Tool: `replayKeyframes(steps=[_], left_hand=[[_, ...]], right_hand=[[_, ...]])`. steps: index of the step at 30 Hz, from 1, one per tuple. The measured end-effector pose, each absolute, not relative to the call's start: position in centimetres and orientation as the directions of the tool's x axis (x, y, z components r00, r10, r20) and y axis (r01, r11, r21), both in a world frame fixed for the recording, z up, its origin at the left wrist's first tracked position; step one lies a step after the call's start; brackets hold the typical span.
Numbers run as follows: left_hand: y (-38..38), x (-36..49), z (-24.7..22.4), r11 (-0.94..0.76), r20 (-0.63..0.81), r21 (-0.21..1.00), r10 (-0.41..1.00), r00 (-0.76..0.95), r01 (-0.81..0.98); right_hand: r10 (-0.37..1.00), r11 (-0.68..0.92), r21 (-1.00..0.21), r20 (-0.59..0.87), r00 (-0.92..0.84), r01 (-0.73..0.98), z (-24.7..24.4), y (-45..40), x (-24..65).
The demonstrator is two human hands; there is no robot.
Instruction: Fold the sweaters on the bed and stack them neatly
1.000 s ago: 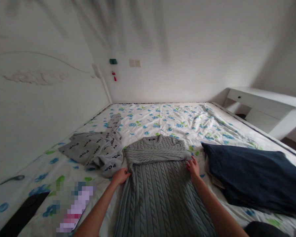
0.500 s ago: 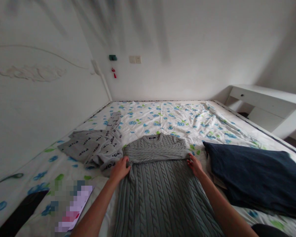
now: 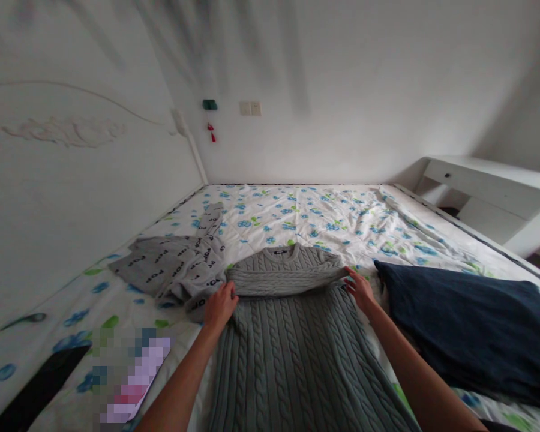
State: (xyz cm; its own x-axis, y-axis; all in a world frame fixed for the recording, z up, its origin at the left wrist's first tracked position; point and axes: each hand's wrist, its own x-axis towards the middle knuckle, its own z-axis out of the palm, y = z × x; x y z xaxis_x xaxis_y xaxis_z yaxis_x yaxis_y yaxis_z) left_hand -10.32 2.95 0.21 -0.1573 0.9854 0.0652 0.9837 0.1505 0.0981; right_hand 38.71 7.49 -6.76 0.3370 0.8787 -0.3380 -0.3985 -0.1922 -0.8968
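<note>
A grey cable-knit sweater (image 3: 292,360) lies spread out with its collar at the far end and its sleeves (image 3: 283,281) laid across the chest. At its left side, my left hand (image 3: 220,305) is closed on the sweater by the fold of the sleeve. My right hand (image 3: 359,289) pinches the sleeve layer at the right edge, which is lifted slightly off the body of the sweater. The lower hem runs out of view at the bottom.
Left of the sweater lies a crumpled grey garment with black lettering (image 3: 171,270). A folded dark navy garment (image 3: 468,330) rests on the right. Near the left front are a black strip-like object (image 3: 45,390) and a blurred pinkish item (image 3: 137,384), all on a flowered bedsheet (image 3: 288,210).
My right hand has moved up a little, raising the right end of the sleeve layer. My left hand stays at the left edge. The view has shifted slightly.
</note>
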Motion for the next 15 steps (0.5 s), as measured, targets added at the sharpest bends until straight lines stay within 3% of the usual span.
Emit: replayKeyframes(steps=[4,7,12,15], left_hand=[[3.0,-11.6,0.6,0.234,-0.083,0.064,0.970,-0.229,0.970],[2.9,-12.0,-0.2,0.206,-0.207,0.038,0.959,-0.193,0.978],[3.1,-12.1,-1.1,0.157,-0.263,0.034,0.954,-0.143,0.987],[3.5,-12.5,-1.2,0.132,-0.295,0.046,0.949,-0.113,0.990]], right_hand=[[0.895,-0.173,-0.895,-0.317,0.314,-0.410,-6.1,9.1,38.3],[0.878,-0.204,-0.900,-0.342,0.336,-0.385,-6.8,9.7,37.7],[0.831,-0.371,-0.928,-0.352,0.431,-0.041,-9.1,9.3,38.1],[0.851,-0.366,-0.921,-0.273,0.448,0.135,-9.6,9.8,39.2]])
